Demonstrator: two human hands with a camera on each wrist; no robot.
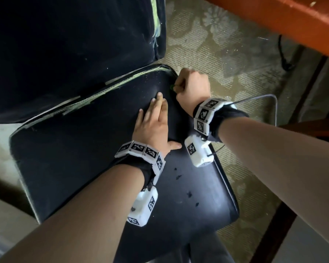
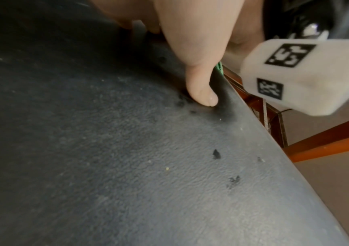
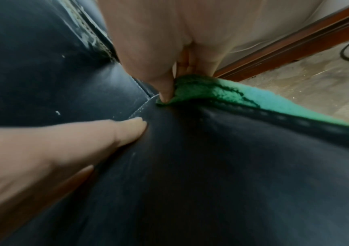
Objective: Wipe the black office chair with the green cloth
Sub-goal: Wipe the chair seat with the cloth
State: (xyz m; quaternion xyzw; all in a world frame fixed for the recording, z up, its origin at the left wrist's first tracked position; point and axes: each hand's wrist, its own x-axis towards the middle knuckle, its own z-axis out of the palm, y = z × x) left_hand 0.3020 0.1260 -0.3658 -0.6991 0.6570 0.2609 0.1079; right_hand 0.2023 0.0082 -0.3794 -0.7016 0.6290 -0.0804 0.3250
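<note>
Black office chair fills the head view, seat cushion below, backrest upper left, worn pale piping along the seat's back edge. Left hand lies flat on the seat near its right rear part, fingers straight and together, thumb out to the side, palm pressing the leather; it holds nothing. Right hand sits at the seat's right rear corner, fingers curled over the edge, bunching the green cloth against the side seam. In the head view only a small green scrap of cloth shows under the knuckles; the right wrist view shows it wedged between thumb and fingers, running along the seat's outer edge, with a left fingertip just beside it on the leather. Left wrist view shows the left thumb pressed on the seat by the edge, small dark flecks and pale crumbs scattered on the grainy surface. Both wrists carry white marker blocks. Patterned carpet underneath, an orange-brown wooden table edge at upper right, a dark cable on the floor.
</note>
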